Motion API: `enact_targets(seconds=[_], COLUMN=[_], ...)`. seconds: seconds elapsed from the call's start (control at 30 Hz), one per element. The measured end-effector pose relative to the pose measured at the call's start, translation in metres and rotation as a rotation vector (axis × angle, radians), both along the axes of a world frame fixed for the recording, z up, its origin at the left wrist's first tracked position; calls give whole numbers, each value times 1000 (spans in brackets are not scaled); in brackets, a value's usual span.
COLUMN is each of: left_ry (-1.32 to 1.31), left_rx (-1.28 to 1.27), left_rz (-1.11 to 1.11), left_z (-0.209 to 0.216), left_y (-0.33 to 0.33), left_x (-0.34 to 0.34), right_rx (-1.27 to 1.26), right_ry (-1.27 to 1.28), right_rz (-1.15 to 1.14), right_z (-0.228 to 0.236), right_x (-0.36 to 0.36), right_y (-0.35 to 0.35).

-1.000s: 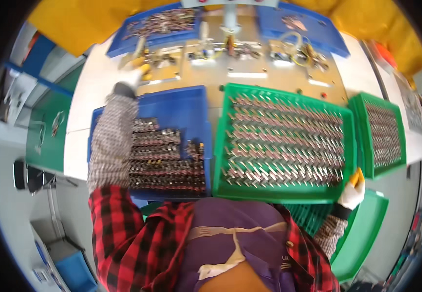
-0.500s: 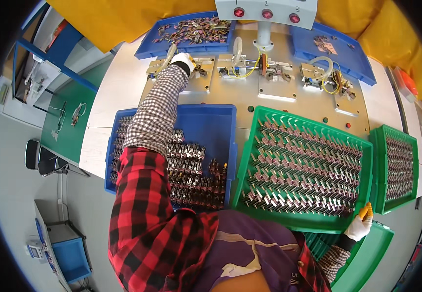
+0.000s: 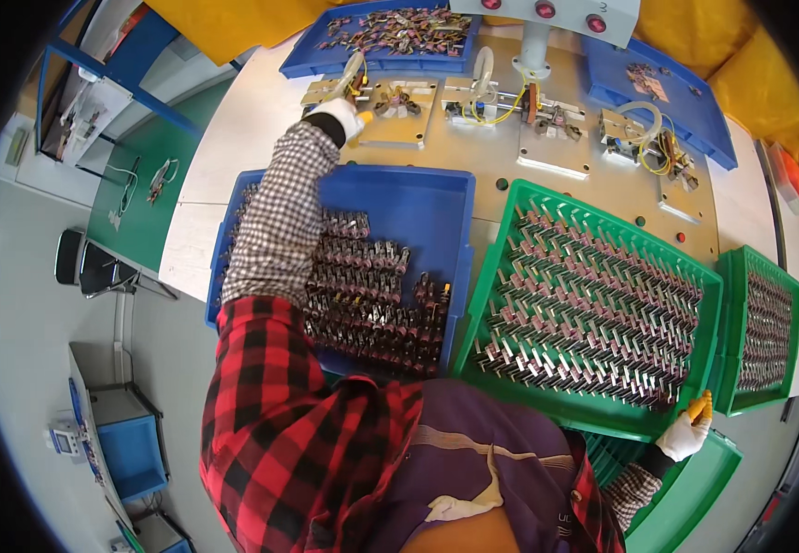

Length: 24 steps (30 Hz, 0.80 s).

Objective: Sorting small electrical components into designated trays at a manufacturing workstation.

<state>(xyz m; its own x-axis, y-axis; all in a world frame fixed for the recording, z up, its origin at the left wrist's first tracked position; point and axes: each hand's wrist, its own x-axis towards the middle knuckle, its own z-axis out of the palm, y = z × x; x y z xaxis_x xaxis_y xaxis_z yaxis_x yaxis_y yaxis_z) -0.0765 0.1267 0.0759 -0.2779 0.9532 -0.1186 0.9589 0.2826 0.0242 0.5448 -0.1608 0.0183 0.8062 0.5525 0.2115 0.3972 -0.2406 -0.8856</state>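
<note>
My left hand (image 3: 339, 120), in a white glove with yellow fingertips, reaches to the near edge of the left metal fixture (image 3: 390, 124). Only a fingertip shows clearly, so its grip is hidden. Small metal-and-pink parts (image 3: 397, 103) sit on that fixture's block, just beyond the hand. My right hand (image 3: 687, 431), gloved alike, grips the near right corner of a green tray (image 3: 593, 426), fingers over its rim. Slanted rows of small pink-and-metal parts (image 3: 593, 313) fill this tray. Below my left forearm, a blue tray (image 3: 408, 189) holds rows of dark metal parts (image 3: 362, 318).
Two more fixtures, a middle one (image 3: 547, 134) and a right one (image 3: 653, 152), stand on the metal plate. Behind them are a blue bin of loose parts (image 3: 376, 63), another blue bin (image 3: 694, 111) and a control box (image 3: 547, 11) on a post. A second green tray (image 3: 734, 336) stands at right.
My left hand has drawn back from the left fixture's block toward its near edge, uncovering the parts there. My right hand stays at the green tray's corner. The view has shifted slightly.
</note>
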Motion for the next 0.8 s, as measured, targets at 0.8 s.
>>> enact_targets(seconds=[0.8], left_ry=[-702], left_rx=[38], left_rz=[-935], left_z=[-2], left_y=[-21], left_x=[278], right_rx=[216], right_ry=[1294], right_rz=[574], right_z=[8], right_x=[-148], right_y=[-81])
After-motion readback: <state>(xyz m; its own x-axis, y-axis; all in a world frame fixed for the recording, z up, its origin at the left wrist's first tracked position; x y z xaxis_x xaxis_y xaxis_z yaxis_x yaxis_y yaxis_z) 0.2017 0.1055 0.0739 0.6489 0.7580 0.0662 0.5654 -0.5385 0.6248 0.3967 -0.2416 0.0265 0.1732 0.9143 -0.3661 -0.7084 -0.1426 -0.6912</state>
